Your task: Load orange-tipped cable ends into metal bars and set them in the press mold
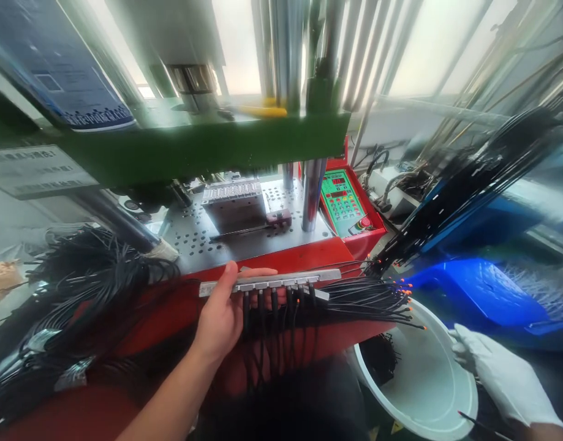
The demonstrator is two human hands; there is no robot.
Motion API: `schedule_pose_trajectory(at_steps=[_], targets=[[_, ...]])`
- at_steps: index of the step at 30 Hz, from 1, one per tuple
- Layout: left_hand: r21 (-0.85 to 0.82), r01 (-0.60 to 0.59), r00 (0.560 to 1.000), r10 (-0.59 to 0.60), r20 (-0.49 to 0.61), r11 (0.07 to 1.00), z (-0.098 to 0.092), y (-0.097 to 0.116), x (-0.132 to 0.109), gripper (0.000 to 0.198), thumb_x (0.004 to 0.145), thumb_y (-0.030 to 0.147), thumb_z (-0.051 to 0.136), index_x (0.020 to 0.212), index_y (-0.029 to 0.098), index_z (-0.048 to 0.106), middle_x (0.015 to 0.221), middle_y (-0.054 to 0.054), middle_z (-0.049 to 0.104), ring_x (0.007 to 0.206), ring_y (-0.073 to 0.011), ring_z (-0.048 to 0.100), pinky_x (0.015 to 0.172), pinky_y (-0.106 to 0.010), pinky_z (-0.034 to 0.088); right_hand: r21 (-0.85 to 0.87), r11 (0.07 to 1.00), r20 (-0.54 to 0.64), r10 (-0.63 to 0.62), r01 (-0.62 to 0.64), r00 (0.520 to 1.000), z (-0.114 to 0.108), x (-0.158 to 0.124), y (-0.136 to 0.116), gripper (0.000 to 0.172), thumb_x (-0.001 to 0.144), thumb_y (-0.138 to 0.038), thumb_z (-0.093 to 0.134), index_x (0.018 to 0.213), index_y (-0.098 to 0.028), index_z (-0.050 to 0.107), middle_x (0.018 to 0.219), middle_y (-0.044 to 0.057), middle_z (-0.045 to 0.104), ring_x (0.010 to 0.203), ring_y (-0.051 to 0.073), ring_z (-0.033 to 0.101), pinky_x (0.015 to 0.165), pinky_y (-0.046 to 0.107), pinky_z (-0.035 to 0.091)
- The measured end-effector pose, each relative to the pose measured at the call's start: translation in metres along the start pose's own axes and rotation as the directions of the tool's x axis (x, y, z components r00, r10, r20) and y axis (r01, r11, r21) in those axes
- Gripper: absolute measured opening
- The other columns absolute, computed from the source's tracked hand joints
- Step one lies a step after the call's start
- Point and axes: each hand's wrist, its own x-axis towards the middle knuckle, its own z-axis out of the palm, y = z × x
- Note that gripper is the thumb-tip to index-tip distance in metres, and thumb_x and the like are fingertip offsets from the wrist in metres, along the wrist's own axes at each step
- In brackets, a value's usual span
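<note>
My bare left hand [223, 312] is wrapped round a long metal bar fixture [288, 280], thumb on top and fingers beneath. Several black cables [275, 300] sit side by side in the fixture and hang down from it. My right hand [497, 370], in a white glove, is over the right rim of a pale round bucket [421, 367]. Its fingers are curled together; what they hold, if anything, I cannot make out. Below the glove a thin black cable with a red tip [462, 414] crosses the bucket's edge.
Ahead, a green press [226, 144] stands over a perforated plate [189, 245] with a metal block mould [235, 208]. A red control box [343, 199] is beside it. Cable bundles lie left [102, 263] and right [368, 297]. Blue plastic [483, 288] is beyond the bucket.
</note>
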Motion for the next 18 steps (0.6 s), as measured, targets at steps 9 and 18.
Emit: schedule_pose_trajectory(at_steps=[9,18], targets=[[0.017,0.077,0.985,-0.078,0.157,0.997,0.003,0.003,0.0,0.058,0.084,0.055,0.044,0.095,0.005,0.072,0.073,-0.016,0.072,0.069,-0.03,0.069,0.057,-0.036,0.055,0.244,0.795,0.357,-0.606,0.555,0.711,0.043,-0.073,-0.181,0.032,0.084,-0.046,0.054,0.102,-0.024,0.067,0.101,0.006,0.067,0.091,0.021,0.061,0.084,0.031,0.046],[0.169,0.201,0.974,-0.216,0.072,0.965,-0.012,0.002,-0.025,0.052,0.086,0.053,0.048,0.113,0.01,0.06,0.081,-0.015,0.072,0.07,-0.0257,0.069,0.059,-0.033,0.053,0.415,0.891,0.759,-0.45,0.183,0.47,0.094,-0.105,-0.219,0.047,0.086,-0.058,0.045,0.072,-0.016,0.06,0.043,-0.005,0.042,0.038,0.007,0.038,0.038,0.018,0.027]])
